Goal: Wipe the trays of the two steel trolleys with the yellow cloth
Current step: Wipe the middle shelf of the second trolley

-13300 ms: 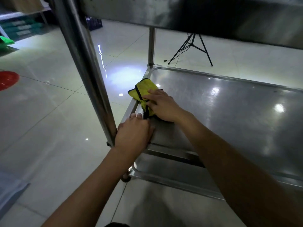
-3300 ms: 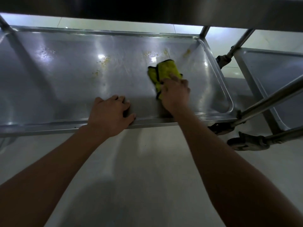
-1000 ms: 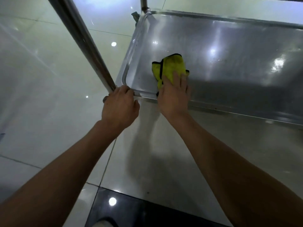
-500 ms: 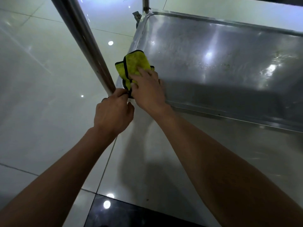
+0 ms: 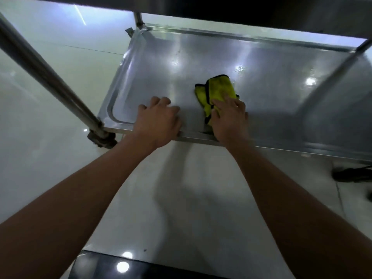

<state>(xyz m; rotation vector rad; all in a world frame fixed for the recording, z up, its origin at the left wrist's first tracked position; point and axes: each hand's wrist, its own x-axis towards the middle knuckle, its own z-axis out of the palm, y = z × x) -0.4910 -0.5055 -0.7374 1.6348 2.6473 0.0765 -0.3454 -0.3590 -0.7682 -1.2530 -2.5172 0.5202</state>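
The yellow cloth (image 5: 219,88), edged in black, lies bunched on the lowest steel tray (image 5: 161,67) of a trolley, near the middle of the tray's front. My right hand (image 5: 231,119) presses down on the cloth's near end with its fingers laid flat. My left hand (image 5: 157,123) sits a little to the left of it and grips the tray's front rim, fingers bent over the edge. The tray's surface shines with light spots and faint wet marks.
A steel corner post (image 5: 40,67) slants down to a castor (image 5: 101,137) at the tray's front left. Another post (image 5: 332,71) crosses the right side. The shelf above (image 5: 261,9) overhangs the top of the view. A dark wheel-like object (image 5: 352,175) lies on the glossy floor at the right.
The cloth and my right hand have slid right from the tray's left edge toward its middle. My left hand has left the corner post and taken the front rim.
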